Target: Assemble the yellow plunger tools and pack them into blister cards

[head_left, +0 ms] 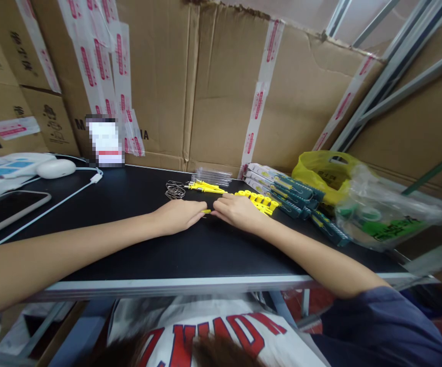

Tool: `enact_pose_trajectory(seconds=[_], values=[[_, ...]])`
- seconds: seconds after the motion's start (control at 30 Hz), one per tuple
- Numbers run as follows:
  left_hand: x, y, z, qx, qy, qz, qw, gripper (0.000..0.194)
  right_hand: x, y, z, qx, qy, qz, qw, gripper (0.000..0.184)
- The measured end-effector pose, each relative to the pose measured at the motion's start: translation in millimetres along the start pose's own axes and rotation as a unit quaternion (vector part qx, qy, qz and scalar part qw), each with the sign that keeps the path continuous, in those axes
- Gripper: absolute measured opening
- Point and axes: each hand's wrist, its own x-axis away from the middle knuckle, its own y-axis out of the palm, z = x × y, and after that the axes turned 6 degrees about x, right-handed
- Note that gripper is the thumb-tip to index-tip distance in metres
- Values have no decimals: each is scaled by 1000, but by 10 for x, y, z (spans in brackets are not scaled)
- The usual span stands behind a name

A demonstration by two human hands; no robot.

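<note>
Above the middle of the black tabletop, my left hand [178, 215] is closed in a pinch on a small yellow plastic piece [206, 211]. Its tip sticks out toward my right hand [236, 210], whose fingers are also pinched together close by; what they hold is hidden. Just beyond my hands lie a tangle of bent metal wires [175, 190], a bundle of thin yellow sticks with metal ends [207, 187] and several clear plastic tubes [212, 176]. Beside my right hand sits a row of yellow spool-shaped parts [261, 199].
Stacked dark green and white packets [287, 191] lie right of the yellow parts. Behind them are a yellow plastic bag [326, 176] and a clear bag [385, 214]. A phone [8, 211], white cable and power strip [12, 171] occupy the left. Cardboard [221, 92] walls the back.
</note>
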Motion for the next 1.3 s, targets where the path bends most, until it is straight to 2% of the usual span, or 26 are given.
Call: enact_pose_trajectory(seconds=[0.17,0.4,0.53,0.7,0.9,1.07,1.3], values=[[0,-25,28,43,-19,-9,999,29,-1,5,-72,-6,35,-26,999,34],[4,-61,46,124,-26,-4,992,27,-23,-26,-151,-56,123,-78,988,28],[0,-58,58,95,-47,-8,994,26,-32,-21,-125,-108,153,-77,979,27],[-4,-41,68,26,-59,-21,998,29,-32,-40,-58,-186,133,-81,970,21],[7,-69,80,32,-56,-31,997,27,-16,-107,-28,-172,77,-104,977,15],[10,-84,85,63,-53,-34,996,25,-12,-138,-46,-189,74,-103,974,12],[3,-30,64,55,-47,-11,997,26,-11,-114,-65,-260,97,-94,956,11]])
